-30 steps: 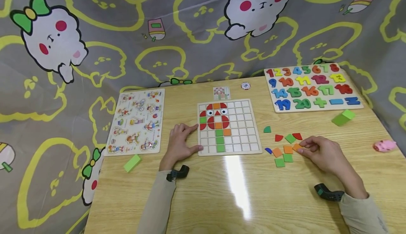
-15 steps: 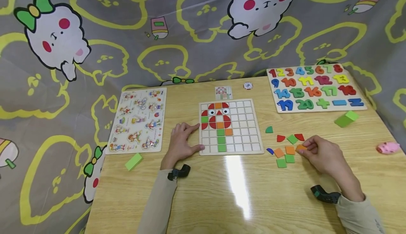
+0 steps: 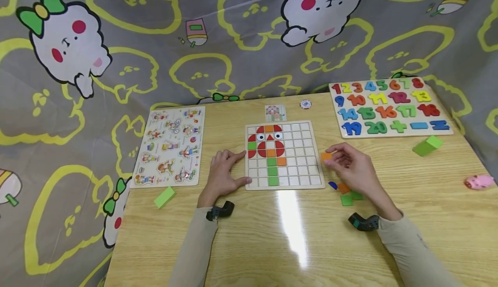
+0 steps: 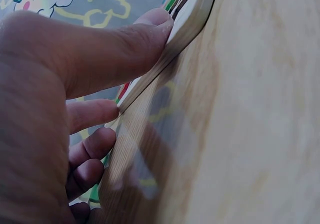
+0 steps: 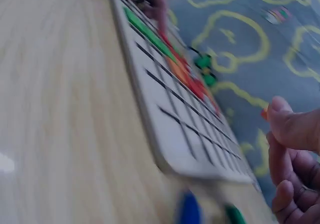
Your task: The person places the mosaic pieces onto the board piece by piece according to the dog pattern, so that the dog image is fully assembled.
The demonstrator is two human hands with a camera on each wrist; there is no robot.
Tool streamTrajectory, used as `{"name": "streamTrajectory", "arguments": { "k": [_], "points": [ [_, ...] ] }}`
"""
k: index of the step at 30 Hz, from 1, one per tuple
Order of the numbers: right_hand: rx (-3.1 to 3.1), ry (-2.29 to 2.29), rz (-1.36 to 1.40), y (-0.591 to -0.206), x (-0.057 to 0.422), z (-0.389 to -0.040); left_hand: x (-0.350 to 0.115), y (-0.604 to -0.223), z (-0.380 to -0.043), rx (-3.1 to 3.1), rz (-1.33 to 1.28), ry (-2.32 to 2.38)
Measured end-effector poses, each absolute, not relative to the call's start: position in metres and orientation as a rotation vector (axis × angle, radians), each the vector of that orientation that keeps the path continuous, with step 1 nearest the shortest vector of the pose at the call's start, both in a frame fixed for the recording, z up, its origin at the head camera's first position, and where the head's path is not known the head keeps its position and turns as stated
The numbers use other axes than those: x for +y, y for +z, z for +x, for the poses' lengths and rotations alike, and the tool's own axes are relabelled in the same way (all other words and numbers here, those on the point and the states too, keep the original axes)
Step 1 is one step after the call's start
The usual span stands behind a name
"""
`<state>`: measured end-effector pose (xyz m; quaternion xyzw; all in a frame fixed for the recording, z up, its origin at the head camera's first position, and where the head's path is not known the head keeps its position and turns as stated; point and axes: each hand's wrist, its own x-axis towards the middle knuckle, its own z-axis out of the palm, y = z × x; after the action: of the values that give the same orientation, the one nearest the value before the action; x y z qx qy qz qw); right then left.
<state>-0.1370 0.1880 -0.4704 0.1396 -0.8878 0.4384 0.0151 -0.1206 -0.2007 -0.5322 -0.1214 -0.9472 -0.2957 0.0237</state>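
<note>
In the head view, a wooden grid board (image 3: 301,161) lies mid-table, with red, orange and green tiles and two eye tiles set in its left part. My left hand (image 3: 225,174) rests at its left side, thumb on the near corner and index finger touching the edge; the left wrist view shows this thumb (image 4: 115,49) close up. Just right of the board, my right hand (image 3: 355,168) pinches an orange square tile (image 3: 326,157) above the table. Below that hand lie a blue tile (image 3: 333,185), an orange tile (image 3: 344,188) and green squares (image 3: 346,200); it covers other loose tiles.
Behind the board lie a small picture card (image 3: 275,113) and a round chip (image 3: 305,104). A picture puzzle (image 3: 169,146) is at left, a number puzzle (image 3: 393,107) at back right. Green blocks (image 3: 428,145) and a pink pig (image 3: 479,181) stand around. A patterned cloth (image 3: 249,75) hangs behind.
My right hand has picked up the orange tile from the loose pieces and moved left and away from me, near the board's right edge. The left hand has stayed in place.
</note>
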Motion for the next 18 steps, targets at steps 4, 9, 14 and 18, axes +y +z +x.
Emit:
{"name": "streamTrajectory", "arguments": {
  "k": [4, 9, 14, 18],
  "points": [
    [-2.774, 1.439, 0.565, -0.482, 0.152, -0.143, -0.201, -0.533, -0.121, -2.925, -0.378, -0.925],
    [-2.806, 1.364, 0.762, -0.491, 0.12, -0.148, -0.2, -0.532, -0.121, -2.926, -0.377, -0.93],
    [-2.855, 1.179, 0.829, -0.493, 0.104, -0.152, -0.199, -0.53, -0.121, -2.931, -0.375, -0.945],
    [-2.901, 1.084, 0.827, -0.493, 0.099, -0.153, -0.2, -0.529, -0.12, -2.931, -0.375, -0.94]
  ]
}}
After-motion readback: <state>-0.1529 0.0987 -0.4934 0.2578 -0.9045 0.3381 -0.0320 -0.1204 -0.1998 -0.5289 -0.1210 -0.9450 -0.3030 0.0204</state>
